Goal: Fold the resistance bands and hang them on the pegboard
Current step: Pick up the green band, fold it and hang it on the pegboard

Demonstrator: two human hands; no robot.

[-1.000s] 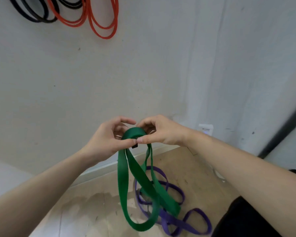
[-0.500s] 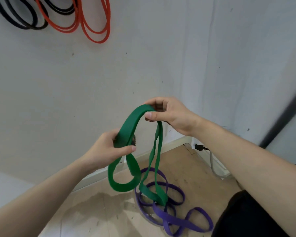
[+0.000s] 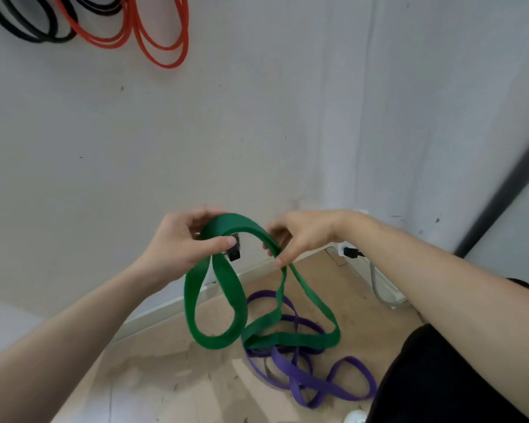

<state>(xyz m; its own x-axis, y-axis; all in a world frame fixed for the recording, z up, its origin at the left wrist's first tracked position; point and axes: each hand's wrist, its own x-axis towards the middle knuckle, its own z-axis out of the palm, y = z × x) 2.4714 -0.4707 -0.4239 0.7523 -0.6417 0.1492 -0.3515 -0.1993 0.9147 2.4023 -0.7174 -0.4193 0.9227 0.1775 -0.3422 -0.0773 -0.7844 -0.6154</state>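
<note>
Both hands hold the green band (image 3: 228, 282), which arches side to side between them. The left hand (image 3: 180, 242) pinches its left end, thumb over the strip; the right hand (image 3: 306, 233) pinches the right end; two loops hang down toward the floor (image 3: 165, 377). Right below the green band, purple band (image 3: 315, 383) lies on the floor. Well above and left of the green band, red bands (image 3: 162, 53) and black bands (image 3: 28, 29) hang on the wall (image 3: 257, 132), pegs probably out of frame, so left hand is nearer for hanging.
</note>
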